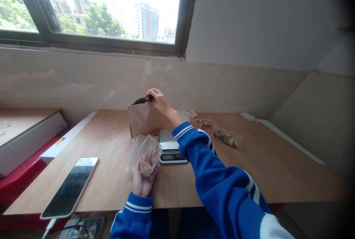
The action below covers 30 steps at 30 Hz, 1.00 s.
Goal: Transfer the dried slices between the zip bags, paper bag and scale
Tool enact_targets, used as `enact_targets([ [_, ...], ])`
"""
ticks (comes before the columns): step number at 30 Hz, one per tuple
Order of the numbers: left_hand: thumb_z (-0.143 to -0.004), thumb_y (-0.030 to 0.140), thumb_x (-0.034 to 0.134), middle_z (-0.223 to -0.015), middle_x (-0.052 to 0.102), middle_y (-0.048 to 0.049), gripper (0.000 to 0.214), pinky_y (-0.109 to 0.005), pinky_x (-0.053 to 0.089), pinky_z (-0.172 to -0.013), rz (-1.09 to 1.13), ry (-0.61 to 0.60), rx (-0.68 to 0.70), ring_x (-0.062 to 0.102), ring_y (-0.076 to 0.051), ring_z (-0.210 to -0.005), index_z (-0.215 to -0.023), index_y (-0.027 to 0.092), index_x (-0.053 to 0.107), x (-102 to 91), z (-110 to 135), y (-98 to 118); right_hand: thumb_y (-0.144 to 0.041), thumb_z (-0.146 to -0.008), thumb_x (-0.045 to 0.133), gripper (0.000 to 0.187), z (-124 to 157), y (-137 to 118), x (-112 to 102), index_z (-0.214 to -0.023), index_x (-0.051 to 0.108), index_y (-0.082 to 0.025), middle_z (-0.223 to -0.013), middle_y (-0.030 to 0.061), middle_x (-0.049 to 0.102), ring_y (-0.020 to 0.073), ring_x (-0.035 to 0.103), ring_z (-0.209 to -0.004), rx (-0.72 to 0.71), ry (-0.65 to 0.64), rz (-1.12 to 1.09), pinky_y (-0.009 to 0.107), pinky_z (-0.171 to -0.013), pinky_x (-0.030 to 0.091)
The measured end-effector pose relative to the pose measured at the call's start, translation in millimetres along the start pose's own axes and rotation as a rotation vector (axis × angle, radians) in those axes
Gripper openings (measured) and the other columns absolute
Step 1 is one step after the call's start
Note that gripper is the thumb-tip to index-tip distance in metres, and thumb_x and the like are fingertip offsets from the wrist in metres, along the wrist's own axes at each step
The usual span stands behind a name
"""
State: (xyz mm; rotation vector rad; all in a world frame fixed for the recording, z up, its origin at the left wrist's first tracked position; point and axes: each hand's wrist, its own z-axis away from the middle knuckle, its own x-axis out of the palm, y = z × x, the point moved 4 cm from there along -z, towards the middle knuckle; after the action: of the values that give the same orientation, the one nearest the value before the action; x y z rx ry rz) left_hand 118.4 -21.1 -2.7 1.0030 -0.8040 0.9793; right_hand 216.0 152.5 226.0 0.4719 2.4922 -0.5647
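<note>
At the near edge of the wooden surface (pixel 111 191), the left hand (pixel 142 181) lies palm up, its fingers curled around a small clear zip bag (pixel 149 154) with at least one brown chunk low inside; whether the bag is sealed cannot be told from this view. A looser sheet of clear plastic (pixel 133 156) bunches just behind it. To the left, a smartphone (pixel 69 188) lies face up, with a white charging cable (pixel 49 228) dropping off the near edge. Just ahead of the left hand sits a digital kitchen scale (pixel 169 146), its right side close beside the blue sleeve (pixel 222 179) of the right arm, which reaches across. Farther on, the right hand (pixel 161 102) is closed at the top of an upright kraft paper bag (pixel 144 119), pinching a dark strip too small to identify; the bag's contents are hidden. Off to the right, two more clear bags (pixel 204 122) (pixel 227 138) lie flat, both holding brown pieces, so three small bags are filled so far. Crumpled white paper scraps (pixel 190 113) (pixel 249 117) rest near the far edge, below a tiled wall (pixel 69 80) and a window (pixel 102 9) showing trees and tower blocks.
</note>
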Motion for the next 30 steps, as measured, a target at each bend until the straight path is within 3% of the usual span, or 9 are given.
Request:
enact_targets([
  [5,-0.092,0.026,0.04,-0.117,0.065,-0.0107,0.046,-0.031,0.055,-0.064,0.055,-0.087,-0.031,0.067,-0.021,-0.086,-0.138,0.021,0.04,-5.8,-5,-1,0.001,-0.07,0.037,0.034,1,-4,-5,-0.09,0.057,-0.018,-0.099,0.0043,0.054,0.0162,0.053,-0.095,-0.017,-0.024,-0.103,0.028,-0.087,0.044],
  [15,-0.091,0.026,0.04,-0.114,0.067,-0.0107,0.044,-0.032,0.056,-0.063,0.041,-0.076,-0.006,0.068,-0.022,-0.085,-0.134,0.021,0.045,-8.2,-6,0,-0.006,-0.08,0.042,0.025,3,-11,3,-0.096,0.057,-0.018,-0.104,0.0047,0.054,0.0132,0.057,-0.087,-0.033,-0.048,-0.223,0.026,-0.083,0.047],
  [22,-0.091,0.026,0.043,-0.113,0.067,-0.0105,0.044,-0.031,0.056,-0.061,0.034,-0.041,-0.011,0.068,-0.021,-0.081,-0.134,0.021,0.045,-5.0,-4,0,-0.022,-0.084,0.054,0.01,5,-10,1,-0.091,0.06,-0.019,-0.097,0.0041,0.056,0.0156,0.057,-0.092,0.03,0.051,-0.214,0.029,-0.086,0.047],
  [30,-0.091,0.024,0.041,-0.104,0.07,-0.0105,0.035,-0.03,0.056,-0.055,0.027,0.022,0.014,0.068,-0.02,-0.075,-0.123,0.017,0.054,4.0,3,0,-0.05,-0.082,0.055,0.032,10,3,3,-0.096,0.057,-0.022,-0.092,0.0026,0.064,0.0145,0.064,-0.082,0.226,0.267,-0.546,0.026,-0.075,0.052],
])
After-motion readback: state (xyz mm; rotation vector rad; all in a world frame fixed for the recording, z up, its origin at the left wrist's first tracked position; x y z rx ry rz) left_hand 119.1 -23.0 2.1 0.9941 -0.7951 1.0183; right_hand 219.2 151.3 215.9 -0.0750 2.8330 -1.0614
